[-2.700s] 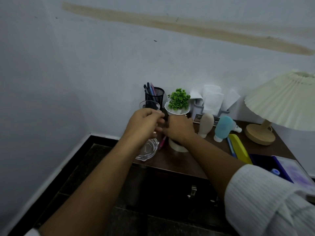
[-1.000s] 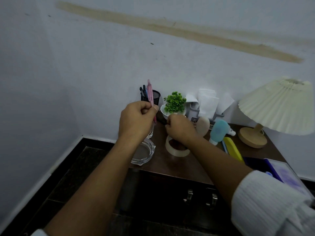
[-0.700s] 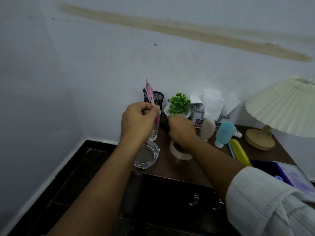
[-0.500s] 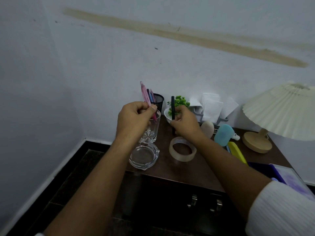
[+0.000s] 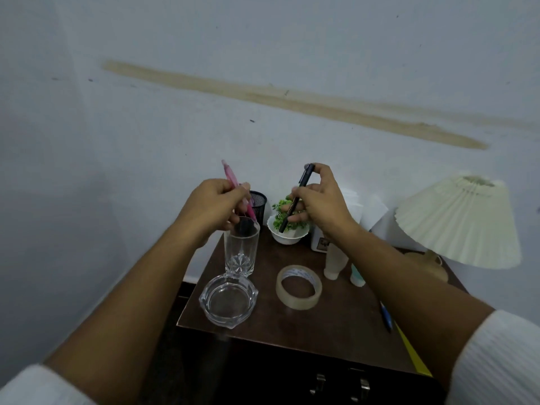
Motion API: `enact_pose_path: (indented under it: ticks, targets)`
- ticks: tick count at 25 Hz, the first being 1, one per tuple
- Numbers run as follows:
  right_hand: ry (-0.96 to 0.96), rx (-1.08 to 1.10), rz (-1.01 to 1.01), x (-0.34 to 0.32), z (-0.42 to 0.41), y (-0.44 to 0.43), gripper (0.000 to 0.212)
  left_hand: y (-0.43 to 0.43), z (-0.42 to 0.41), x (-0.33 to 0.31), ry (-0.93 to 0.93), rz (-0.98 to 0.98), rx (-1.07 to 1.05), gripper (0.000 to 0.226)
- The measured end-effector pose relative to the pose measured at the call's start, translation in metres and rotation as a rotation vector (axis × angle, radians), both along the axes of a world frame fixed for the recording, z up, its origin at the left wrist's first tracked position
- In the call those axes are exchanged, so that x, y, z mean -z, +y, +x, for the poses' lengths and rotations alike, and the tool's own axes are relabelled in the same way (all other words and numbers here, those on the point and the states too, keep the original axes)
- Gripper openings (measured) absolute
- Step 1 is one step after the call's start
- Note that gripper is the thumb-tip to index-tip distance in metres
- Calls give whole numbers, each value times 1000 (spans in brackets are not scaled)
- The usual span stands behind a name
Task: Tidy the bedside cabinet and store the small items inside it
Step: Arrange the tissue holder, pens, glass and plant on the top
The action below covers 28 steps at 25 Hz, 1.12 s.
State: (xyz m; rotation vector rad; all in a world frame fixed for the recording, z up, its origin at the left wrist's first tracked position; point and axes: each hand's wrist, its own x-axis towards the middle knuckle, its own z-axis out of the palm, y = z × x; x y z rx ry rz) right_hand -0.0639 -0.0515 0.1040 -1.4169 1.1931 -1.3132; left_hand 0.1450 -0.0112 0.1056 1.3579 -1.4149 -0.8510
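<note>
My left hand (image 5: 214, 207) grips a pink pen (image 5: 229, 176) that points up and left, held above a tall clear drinking glass (image 5: 241, 248). My right hand (image 5: 320, 204) pinches a black pen (image 5: 296, 197) upright over a small green plant in a white bowl (image 5: 287, 232). Behind the left hand stands a black mesh pen holder (image 5: 258, 201). On the dark wooden top of the bedside cabinet (image 5: 263, 323) lie a glass ashtray (image 5: 228, 302) and a roll of clear tape (image 5: 298, 287).
A pleated cream lamp (image 5: 458, 223) stands at the right. A beige squeeze bottle (image 5: 334, 263) and a teal bottle (image 5: 357, 276) are partly hidden by my right forearm. A blue pen (image 5: 386, 315) and a yellow object (image 5: 412, 350) lie near the right edge. Two metal handles (image 5: 340, 385) show on the cabinet front.
My right hand lifted a black pen off the cabinet top to plant height and above. The left hand keeps the pink pen raised. The tape roll is now uncovered.
</note>
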Motion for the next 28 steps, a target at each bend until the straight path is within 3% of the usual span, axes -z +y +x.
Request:
enact_pose_path:
  ticks: [3,7,15,21,28]
  targets:
    - [105,45,-92,0,7,-27,19,-36,-2,-10,-50,3,34,39]
    - [209,71,-178,2,14,-63,12,-82,6,-4,-94,-71,-8,24]
    - [398,73,-348,12,34,-112,26,-135,17,17,-344,-173,-83,20]
    - [677,51,-376,32,41,-123,6,-144,13,41,-469,-112,-60,29]
    - [1000,51,-341,32,46,-126,29,-146,12,56,-461,-95,-54,16]
